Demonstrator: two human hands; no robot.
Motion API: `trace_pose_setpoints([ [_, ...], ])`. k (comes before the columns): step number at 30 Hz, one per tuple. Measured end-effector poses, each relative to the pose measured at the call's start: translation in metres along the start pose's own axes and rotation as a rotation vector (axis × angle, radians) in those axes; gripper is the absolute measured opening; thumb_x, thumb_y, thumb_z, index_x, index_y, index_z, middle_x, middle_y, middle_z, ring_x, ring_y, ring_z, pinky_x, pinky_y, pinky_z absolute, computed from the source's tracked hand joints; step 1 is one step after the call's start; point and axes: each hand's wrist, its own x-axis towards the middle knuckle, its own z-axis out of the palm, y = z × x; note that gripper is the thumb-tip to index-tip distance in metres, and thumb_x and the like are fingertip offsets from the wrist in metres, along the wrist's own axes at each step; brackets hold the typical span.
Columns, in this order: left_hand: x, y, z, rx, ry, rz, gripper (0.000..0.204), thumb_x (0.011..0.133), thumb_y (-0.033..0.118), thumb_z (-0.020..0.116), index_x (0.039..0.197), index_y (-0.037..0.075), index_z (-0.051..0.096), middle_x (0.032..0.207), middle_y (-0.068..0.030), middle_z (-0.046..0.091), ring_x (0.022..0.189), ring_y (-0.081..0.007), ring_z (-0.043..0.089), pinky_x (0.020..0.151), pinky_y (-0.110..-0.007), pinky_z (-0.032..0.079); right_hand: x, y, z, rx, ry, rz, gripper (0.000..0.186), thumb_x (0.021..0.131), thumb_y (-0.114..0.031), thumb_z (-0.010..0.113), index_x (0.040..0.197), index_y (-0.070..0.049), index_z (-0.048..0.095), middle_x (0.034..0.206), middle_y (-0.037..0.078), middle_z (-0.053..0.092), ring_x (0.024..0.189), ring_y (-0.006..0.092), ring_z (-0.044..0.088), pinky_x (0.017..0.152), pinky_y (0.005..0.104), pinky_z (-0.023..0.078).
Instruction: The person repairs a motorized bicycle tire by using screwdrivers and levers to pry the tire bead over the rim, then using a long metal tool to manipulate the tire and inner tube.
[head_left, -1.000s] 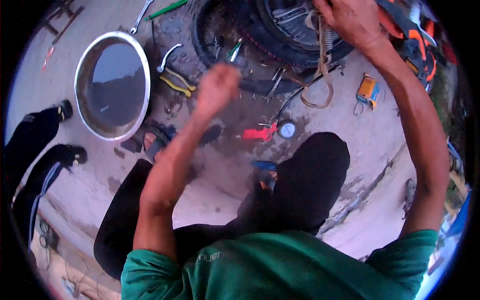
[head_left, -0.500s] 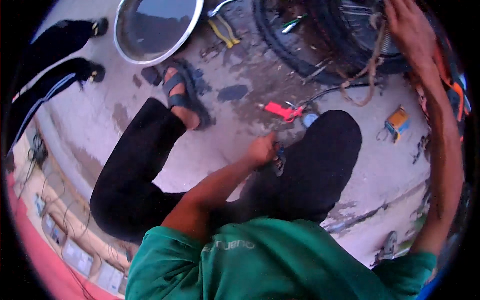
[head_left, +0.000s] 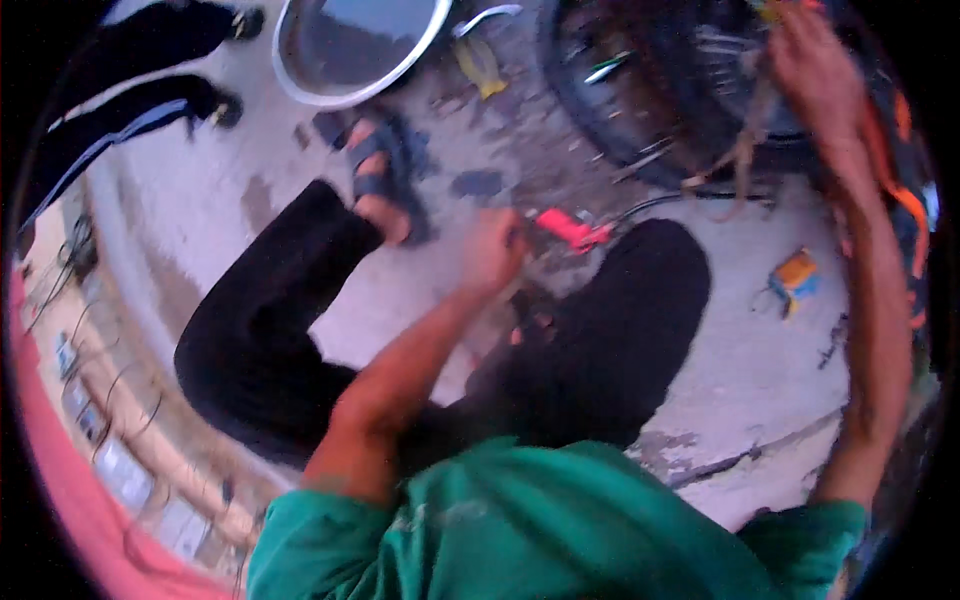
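Note:
My left hand (head_left: 492, 250) is raised over the ground between my knees, blurred by motion. Its fingers are curled, with a small dark thing at their edge that I cannot make out. Just right of it lies a red air gun (head_left: 570, 230) with a black hose (head_left: 650, 200). My right arm stretches far up along the right side. The right hand (head_left: 815, 75) has its fingers extended beside a spoked wheel (head_left: 730, 60); the fingertips reach the view's upper rim, near something yellow and red. A frayed strap (head_left: 742, 160) hangs by the wheel.
A loose black tyre (head_left: 585, 125) lies near the wheel. Yellow-handled pliers (head_left: 482, 70) and a metal basin of dark water (head_left: 288, 75) are at the far side. An orange-and-blue small box (head_left: 795, 275) sits at right. Another person's dark-clad legs (head_left: 150, 110) show at upper left.
My left hand has lifted away from my right thigh, moving left and farther out toward the air gun. The right hand stays by the wheel. The whole view has shifted slightly.

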Motion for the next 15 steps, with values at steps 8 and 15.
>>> trace_pose_setpoints([
  [8, 0.167, 0.193, -0.11, -0.567, -0.061, 0.105, 0.037, 0.091, 0.01, 0.064, 0.127, 0.004, 0.057, 0.104, -0.0151, 0.07, 0.094, -0.0249, 0.069, 0.081, -0.039, 0.055, -0.026, 0.028, -0.018, 0.364, 0.163, 0.068, 0.03, 0.094, -0.018, 0.064, 0.123, -0.013, 0.068, 0.12, 0.004, 0.068, 0.102, 0.0276, 0.07, 0.083, 0.0378, 0.059],
  [15, 0.211, 0.225, -0.115, -0.677, -0.237, 0.12, 0.033, 0.095, 0.007, 0.066, 0.126, 0.0, 0.062, 0.095, -0.0059, 0.071, 0.069, -0.0105, 0.06, 0.06, -0.027, 0.05, -0.021, 0.03, -0.02, 0.375, 0.168, 0.089, 0.028, 0.092, -0.02, 0.066, 0.119, -0.013, 0.07, 0.116, 0.003, 0.07, 0.1, 0.0252, 0.071, 0.083, 0.0377, 0.06],
])
